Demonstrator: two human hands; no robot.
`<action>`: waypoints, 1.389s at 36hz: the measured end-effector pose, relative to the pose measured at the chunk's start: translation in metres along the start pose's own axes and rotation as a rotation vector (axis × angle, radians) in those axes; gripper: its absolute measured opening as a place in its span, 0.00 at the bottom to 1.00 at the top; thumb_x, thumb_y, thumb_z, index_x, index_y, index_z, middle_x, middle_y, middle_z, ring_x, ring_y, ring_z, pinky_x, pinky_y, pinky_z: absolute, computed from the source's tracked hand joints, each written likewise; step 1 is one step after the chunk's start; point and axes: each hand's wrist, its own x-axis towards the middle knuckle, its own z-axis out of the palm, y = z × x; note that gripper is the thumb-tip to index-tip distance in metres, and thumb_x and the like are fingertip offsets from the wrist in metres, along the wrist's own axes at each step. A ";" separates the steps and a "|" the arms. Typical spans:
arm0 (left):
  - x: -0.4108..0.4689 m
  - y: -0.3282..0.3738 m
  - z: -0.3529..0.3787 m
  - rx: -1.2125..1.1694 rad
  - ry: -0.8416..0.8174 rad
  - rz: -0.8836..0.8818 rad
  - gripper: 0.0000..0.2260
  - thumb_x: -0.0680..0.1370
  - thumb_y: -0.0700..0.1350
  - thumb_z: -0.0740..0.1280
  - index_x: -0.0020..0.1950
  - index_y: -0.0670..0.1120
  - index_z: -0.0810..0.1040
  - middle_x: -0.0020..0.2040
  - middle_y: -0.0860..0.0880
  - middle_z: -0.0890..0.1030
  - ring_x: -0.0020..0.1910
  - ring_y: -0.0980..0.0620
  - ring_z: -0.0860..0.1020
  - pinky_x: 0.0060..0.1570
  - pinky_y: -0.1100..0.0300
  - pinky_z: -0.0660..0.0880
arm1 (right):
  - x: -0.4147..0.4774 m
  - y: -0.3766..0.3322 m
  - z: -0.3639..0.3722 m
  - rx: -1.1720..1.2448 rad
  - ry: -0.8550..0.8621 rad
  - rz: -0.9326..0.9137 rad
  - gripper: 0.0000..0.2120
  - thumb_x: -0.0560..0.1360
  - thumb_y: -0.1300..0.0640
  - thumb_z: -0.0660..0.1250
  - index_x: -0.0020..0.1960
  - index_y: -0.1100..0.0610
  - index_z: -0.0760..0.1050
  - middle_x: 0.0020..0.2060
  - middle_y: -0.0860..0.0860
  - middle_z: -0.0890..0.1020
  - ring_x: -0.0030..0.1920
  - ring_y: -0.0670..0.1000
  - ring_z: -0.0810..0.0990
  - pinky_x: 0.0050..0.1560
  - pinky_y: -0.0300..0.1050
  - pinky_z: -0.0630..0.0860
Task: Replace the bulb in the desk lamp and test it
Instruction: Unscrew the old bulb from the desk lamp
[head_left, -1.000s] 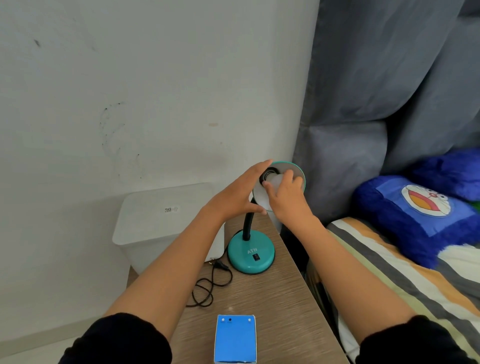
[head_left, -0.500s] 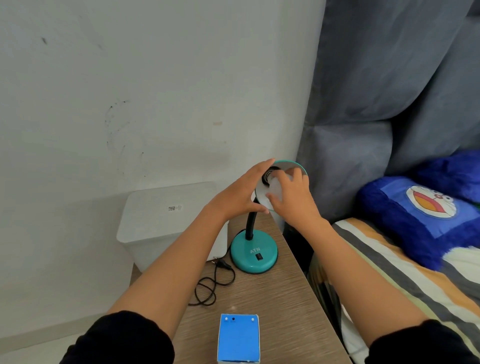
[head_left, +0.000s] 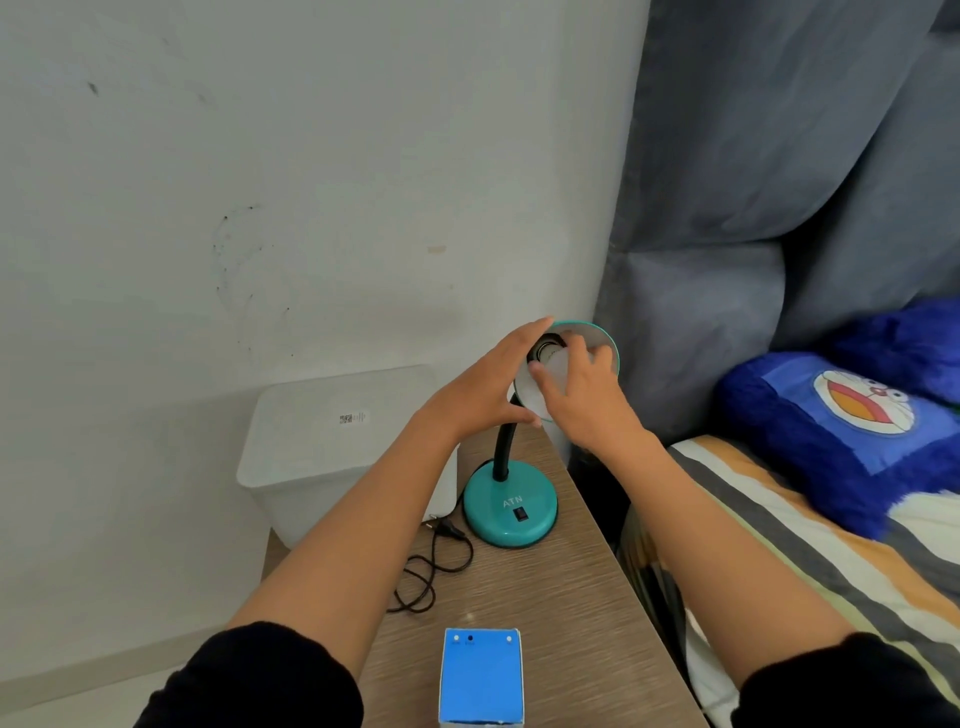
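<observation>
A teal desk lamp stands on the wooden table, its round base (head_left: 511, 512) carrying a black switch and a black gooseneck rising to the shade (head_left: 602, 340). My left hand (head_left: 485, 387) cups the back and left edge of the shade. Inside the shade my right hand (head_left: 584, 397) has its fingers closed around a white bulb (head_left: 556, 364) that sits at the black socket. A blue bulb box (head_left: 480, 678) lies at the near table edge.
The lamp's black cord and plug (head_left: 434, 558) lie loose on the table (head_left: 571, 623), left of the base. A white plastic bin (head_left: 332, 447) stands against the wall at left. A bed with a striped sheet (head_left: 779, 540) and a blue pillow (head_left: 852, 431) is right of the table.
My right hand's fingers have shifted around the bulb inside the shade, as if turning it. My left hand has stayed on the shade. The view has drifted slightly.
</observation>
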 end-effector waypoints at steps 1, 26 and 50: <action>0.000 -0.001 0.000 0.003 0.002 0.006 0.48 0.67 0.44 0.77 0.76 0.54 0.47 0.76 0.52 0.55 0.64 0.72 0.52 0.59 0.84 0.50 | 0.001 -0.001 0.000 0.035 -0.006 0.034 0.24 0.78 0.45 0.57 0.69 0.54 0.58 0.63 0.60 0.63 0.64 0.61 0.66 0.59 0.55 0.70; 0.000 -0.002 0.000 -0.016 0.015 -0.024 0.49 0.66 0.45 0.77 0.75 0.58 0.46 0.76 0.55 0.55 0.66 0.69 0.54 0.64 0.66 0.56 | 0.002 -0.003 -0.002 -0.107 -0.053 -0.016 0.26 0.77 0.42 0.57 0.69 0.55 0.57 0.60 0.61 0.66 0.61 0.61 0.68 0.56 0.54 0.71; 0.001 -0.005 -0.001 -0.038 0.039 -0.016 0.49 0.65 0.43 0.78 0.75 0.57 0.50 0.73 0.54 0.60 0.64 0.67 0.59 0.64 0.65 0.61 | 0.001 0.006 0.007 -0.311 0.041 -0.156 0.28 0.75 0.53 0.62 0.71 0.54 0.56 0.65 0.59 0.61 0.63 0.61 0.64 0.56 0.53 0.73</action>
